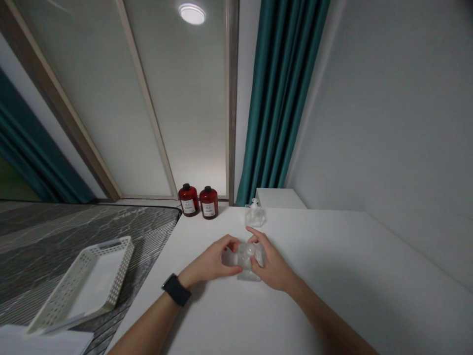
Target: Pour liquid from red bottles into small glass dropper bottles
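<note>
A clear, square-sided bottle point(244, 261) stands on the white table in front of me, seen from above. My left hand point(214, 260), with a dark watch on its wrist, curls round the bottle's left side, thumb in front and fingers behind. From the right, my right hand point(271, 261) bends over the bottle's top, its thumb and fingers round the rounded neck area. Whether a cap sits there is too blurred to tell. Behind my hands is a similar clear bottle point(254, 217) with a white pump head point(254, 202).
Two dark red bottles point(209, 203) with black caps and white labels stand at the table's back left corner. A white box point(280, 198) is behind the table's far edge. To the left, a white perforated basket point(86, 281) rests on a grey patterned surface point(148, 224).
</note>
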